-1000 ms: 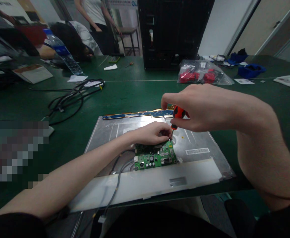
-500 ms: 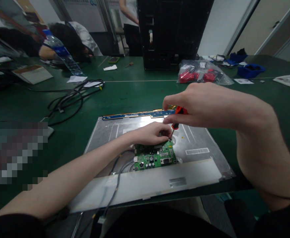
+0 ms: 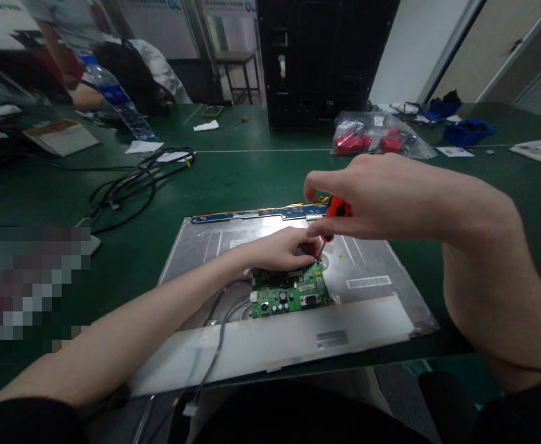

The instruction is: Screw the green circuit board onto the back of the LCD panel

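My right hand (image 3: 367, 197) is closed round the red and black handle of a screwdriver (image 3: 337, 207). The screwdriver tilts, its tip at the upper right corner of a green circuit board (image 3: 307, 288). My left hand (image 3: 284, 250) lies over the board's far edge, thumb and fingers pinched together beside the tip; whatever they hold is hidden. Under the board is a silver metal panel (image 3: 367, 260), the back of a display, with a white strip (image 3: 274, 345) along its near side. A narrow blue circuit board (image 3: 251, 216) runs along the far edge.
Grey cables (image 3: 221, 336) hang over the near edge. Black cables (image 3: 131, 185) lie coiled at left, near a tilted water bottle (image 3: 117, 98). A large black panel (image 3: 323, 61) stands behind, beside a plastic bag (image 3: 376, 134) with red items. People are at the far left.
The screwdriver handle has turned slightly in my right hand, whose thumb has shifted a little. My left hand stays put. A person standing behind the table has moved out of the middle.
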{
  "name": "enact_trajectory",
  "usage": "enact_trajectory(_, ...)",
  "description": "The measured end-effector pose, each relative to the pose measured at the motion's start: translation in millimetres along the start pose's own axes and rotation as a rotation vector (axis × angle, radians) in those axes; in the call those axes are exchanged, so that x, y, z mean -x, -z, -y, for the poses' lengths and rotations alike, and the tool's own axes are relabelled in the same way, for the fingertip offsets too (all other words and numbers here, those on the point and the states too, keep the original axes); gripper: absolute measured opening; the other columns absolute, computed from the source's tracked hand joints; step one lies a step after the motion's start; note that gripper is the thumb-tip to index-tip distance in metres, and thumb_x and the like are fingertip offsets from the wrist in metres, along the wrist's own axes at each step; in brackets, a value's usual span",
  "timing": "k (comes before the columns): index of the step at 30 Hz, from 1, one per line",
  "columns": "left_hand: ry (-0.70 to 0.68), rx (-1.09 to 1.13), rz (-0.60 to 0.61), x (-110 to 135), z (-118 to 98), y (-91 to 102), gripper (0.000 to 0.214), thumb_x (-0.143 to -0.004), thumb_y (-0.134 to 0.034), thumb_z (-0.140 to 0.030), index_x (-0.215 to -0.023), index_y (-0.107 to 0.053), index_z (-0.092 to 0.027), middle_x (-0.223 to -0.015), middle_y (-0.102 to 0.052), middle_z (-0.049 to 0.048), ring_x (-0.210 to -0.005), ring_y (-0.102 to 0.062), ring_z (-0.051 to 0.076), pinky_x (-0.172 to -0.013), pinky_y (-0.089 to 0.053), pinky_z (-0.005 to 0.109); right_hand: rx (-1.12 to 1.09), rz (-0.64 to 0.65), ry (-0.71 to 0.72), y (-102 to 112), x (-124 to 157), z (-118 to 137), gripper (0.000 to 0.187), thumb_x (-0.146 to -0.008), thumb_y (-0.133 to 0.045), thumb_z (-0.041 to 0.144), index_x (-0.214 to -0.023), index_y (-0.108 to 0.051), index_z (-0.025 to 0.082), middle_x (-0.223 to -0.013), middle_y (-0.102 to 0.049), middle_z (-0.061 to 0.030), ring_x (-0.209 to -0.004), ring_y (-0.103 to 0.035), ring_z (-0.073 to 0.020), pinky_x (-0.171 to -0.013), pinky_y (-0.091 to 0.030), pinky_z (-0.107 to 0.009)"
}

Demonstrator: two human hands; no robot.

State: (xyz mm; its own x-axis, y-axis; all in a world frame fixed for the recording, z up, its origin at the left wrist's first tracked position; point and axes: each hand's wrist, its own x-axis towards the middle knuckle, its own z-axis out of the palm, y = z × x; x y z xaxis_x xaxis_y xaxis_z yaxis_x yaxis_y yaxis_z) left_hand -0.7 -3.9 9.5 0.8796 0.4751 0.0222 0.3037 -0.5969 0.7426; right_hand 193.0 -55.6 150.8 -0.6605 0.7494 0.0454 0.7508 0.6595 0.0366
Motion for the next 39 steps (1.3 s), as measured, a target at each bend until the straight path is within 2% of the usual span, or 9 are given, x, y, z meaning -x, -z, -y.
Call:
enact_trajectory(6, -0.005, 0.007, 0.017, -0.5, -1.2, 1.1, 0.007, -0.085, -0.061, -0.024, -0.088, -0.062, -0.018, -0.084, -0.065, 0.0021, -0.079, -0.060, 0.018, -0.075, -0.046, 0.028, -0.005, 0.012, 0.014, 0.9, 1.4, 1.7, 0.034, -0.092, -0.062, 0.039, -0.119, -0.065, 0.019, -0.090, -0.073, -0.0066, -0.070, -0.058, -0.0173, -0.063, -0.032, -0.029)
enact_trajectory(12, -0.004, -0.002, 0.010, -0.4, -3.2, 1.9, 0.008, -0.084, -0.061, -0.026, -0.088, -0.061, -0.019, -0.086, -0.065, 0.0025, -0.082, -0.061, 0.019, -0.077, -0.046, 0.028, -0.001, 0.005, 0.008, -0.2, 0.4, 0.3, 0.036, -0.093, -0.061, 0.045, -0.119, -0.065, 0.020, -0.089, -0.073, -0.0061, -0.069, -0.058, -0.0175, -0.061, -0.032, -0.029)
enact_trajectory(18, 0.026, 0.003, 0.029, -1.7, -1.8, 1.4, 0.008, -0.084, -0.061, -0.026, -0.087, -0.061, -0.019, -0.084, -0.065, 0.0019, -0.078, -0.060, 0.018, -0.073, -0.045, 0.028, -0.013, 0.021, 0.025, 0.1, 1.1, 0.5, 0.034, -0.089, -0.064, 0.033, -0.121, -0.062, 0.021, -0.086, -0.071, -0.0043, -0.066, -0.057, -0.0164, -0.061, -0.032, -0.029)
enact_trajectory(24, 0.019, -0.004, 0.015, 0.0, -3.9, 1.2, 0.009, -0.085, -0.061, -0.027, -0.090, -0.061, -0.019, -0.087, -0.065, 0.0022, -0.081, -0.060, 0.018, -0.077, -0.046, 0.028, 0.010, 0.011, -0.004, -0.5, -0.3, 0.4, 0.038, -0.093, -0.063, 0.049, -0.118, -0.064, 0.021, -0.084, -0.071, -0.0041, -0.069, -0.059, -0.0180, -0.062, -0.034, -0.029)
enact_trajectory(29, 0.011, -0.012, 0.011, -0.3, -3.1, 1.2, 0.009, -0.085, -0.061, -0.027, -0.088, -0.062, -0.018, -0.085, -0.065, 0.0024, -0.079, -0.059, 0.018, -0.075, -0.045, 0.028, 0.017, 0.005, -0.022, -0.7, -1.5, 0.2, 0.029, -0.096, -0.057, 0.041, -0.115, -0.066, 0.021, -0.087, -0.072, -0.0051, -0.069, -0.059, -0.0174, -0.063, -0.034, -0.030)
enact_trajectory(33, 0.028, -0.001, 0.022, -1.3, -2.6, 1.8, 0.010, -0.084, -0.062, -0.027, -0.089, -0.062, -0.019, -0.085, -0.066, 0.0025, -0.080, -0.060, 0.019, -0.075, -0.046, 0.029, -0.024, 0.015, 0.020, 0.8, 0.6, 1.3, 0.039, -0.090, -0.064, 0.037, -0.126, -0.061, 0.020, -0.090, -0.073, -0.0058, -0.069, -0.058, -0.0175, -0.062, -0.033, -0.029)
enact_trajectory(36, 0.036, -0.004, 0.026, -0.9, -3.6, 1.9, 0.009, -0.084, -0.063, -0.027, -0.088, -0.061, -0.019, -0.085, -0.066, 0.0023, -0.081, -0.061, 0.019, -0.075, -0.046, 0.028, -0.033, 0.020, 0.025, 1.1, 0.9, 1.7, 0.043, -0.090, -0.066, 0.042, -0.127, -0.060, 0.020, -0.090, -0.073, -0.0060, -0.071, -0.059, -0.0182, -0.062, -0.033, -0.029)
enact_trajectory(39, 0.014, -0.028, 0.003, -0.2, -3.6, 1.3, 0.007, -0.085, -0.062, -0.026, -0.088, -0.061, -0.020, -0.085, -0.065, 0.0016, -0.080, -0.061, 0.018, -0.075, -0.046, 0.028, -0.005, -0.004, 0.004, -0.3, -0.8, 1.1, 0.039, -0.094, -0.062, 0.049, -0.120, -0.064, 0.020, -0.085, -0.072, -0.0049, -0.070, -0.059, -0.0180, -0.062, -0.033, -0.029)
